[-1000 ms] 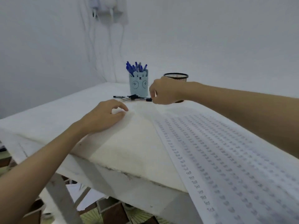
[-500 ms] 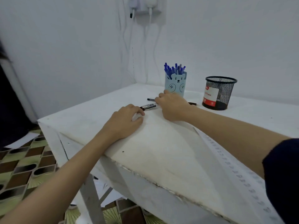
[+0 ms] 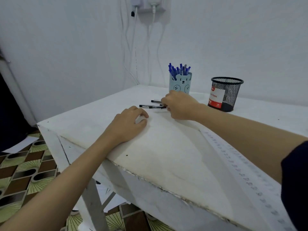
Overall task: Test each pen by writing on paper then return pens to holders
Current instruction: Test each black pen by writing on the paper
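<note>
Two black pens lie on the white table, the nearer black pen and a second black pen behind it. My right hand rests over their right ends with fingers curled down on the nearer pen; the grip itself is hidden. My left hand lies loosely curled on the sheet of paper, holding nothing. A light blue bear pen holder full of blue pens stands behind my right hand. An empty black mesh holder stands to its right.
The white table has its corner at the left and a worn front edge. A printed strip of paper runs along the right. Cables hang from a wall socket. Patterned floor tiles and loose sheets lie below.
My right hand has shifted slightly right and back along the black pens. The view has swung left and then steadied. The left hand stays on the paper.
</note>
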`<action>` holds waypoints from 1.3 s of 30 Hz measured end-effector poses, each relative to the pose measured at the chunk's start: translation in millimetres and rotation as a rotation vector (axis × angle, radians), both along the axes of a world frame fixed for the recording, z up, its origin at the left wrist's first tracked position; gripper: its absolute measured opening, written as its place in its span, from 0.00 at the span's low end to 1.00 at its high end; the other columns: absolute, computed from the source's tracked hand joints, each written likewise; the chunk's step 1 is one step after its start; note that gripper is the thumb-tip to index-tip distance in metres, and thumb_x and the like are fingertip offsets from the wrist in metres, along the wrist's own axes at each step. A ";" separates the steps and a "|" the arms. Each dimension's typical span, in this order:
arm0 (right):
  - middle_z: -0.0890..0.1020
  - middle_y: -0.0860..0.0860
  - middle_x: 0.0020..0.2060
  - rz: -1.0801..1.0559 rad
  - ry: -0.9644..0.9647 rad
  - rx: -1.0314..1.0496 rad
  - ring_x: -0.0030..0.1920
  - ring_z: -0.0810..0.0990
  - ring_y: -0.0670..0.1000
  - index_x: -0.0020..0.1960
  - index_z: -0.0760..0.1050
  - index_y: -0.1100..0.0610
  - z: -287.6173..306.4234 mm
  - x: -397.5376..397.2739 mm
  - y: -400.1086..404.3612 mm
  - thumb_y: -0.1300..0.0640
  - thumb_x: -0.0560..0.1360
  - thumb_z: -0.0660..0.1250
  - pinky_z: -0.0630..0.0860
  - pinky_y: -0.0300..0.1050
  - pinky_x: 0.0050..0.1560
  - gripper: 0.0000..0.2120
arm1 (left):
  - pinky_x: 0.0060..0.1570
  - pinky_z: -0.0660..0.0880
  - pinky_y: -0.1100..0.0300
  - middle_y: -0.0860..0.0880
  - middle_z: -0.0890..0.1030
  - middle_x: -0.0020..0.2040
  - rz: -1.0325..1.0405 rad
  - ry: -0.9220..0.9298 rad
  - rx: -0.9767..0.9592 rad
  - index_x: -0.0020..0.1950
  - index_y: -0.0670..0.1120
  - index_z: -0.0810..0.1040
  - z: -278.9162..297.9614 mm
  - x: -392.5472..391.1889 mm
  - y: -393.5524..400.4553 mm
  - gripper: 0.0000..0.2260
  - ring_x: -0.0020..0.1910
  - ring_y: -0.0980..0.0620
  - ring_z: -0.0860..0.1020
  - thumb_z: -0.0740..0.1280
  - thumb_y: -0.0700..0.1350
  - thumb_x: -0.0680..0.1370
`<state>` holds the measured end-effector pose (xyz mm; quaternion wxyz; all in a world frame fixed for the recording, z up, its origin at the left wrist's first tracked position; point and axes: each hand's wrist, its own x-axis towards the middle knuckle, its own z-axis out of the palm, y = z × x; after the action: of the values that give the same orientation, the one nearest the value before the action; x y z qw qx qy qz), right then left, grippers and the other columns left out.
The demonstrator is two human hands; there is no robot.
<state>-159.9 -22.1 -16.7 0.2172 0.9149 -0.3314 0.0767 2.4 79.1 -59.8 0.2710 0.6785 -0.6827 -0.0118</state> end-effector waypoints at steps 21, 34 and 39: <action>0.51 0.50 0.27 -0.156 -1.510 1.425 0.32 0.50 0.51 0.24 0.56 0.56 54.5 -199.6 97.4 0.33 0.69 0.55 0.58 0.43 0.31 0.29 | 0.60 0.69 0.53 0.56 0.75 0.56 -0.417 -0.040 0.001 0.54 0.52 0.77 19.6 -147.1 37.8 0.08 0.56 0.55 0.73 0.60 0.48 0.79; 0.65 0.49 0.22 -0.250 -1.952 1.140 0.25 0.59 0.47 0.37 0.75 0.60 37.9 -307.0 122.7 0.35 0.69 0.67 0.63 0.40 0.32 0.26 | 0.63 0.64 0.59 0.59 0.69 0.68 -0.551 0.006 0.108 0.67 0.58 0.69 16.6 -231.5 24.4 0.16 0.66 0.57 0.68 0.60 0.56 0.79; 0.83 0.58 0.32 -0.242 -1.841 1.133 0.31 0.75 0.52 0.48 0.79 0.66 28.7 -328.4 122.1 0.52 0.80 0.51 0.70 0.43 0.37 0.22 | 0.66 0.59 0.59 0.56 0.65 0.73 -0.589 -0.071 0.220 0.69 0.58 0.67 12.7 -238.7 18.2 0.20 0.70 0.55 0.64 0.58 0.60 0.78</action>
<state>-488.3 100.0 12.0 -0.5619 0.4352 -0.4424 0.5469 -236.3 97.3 -47.1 0.1570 0.4770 -0.8534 -0.1397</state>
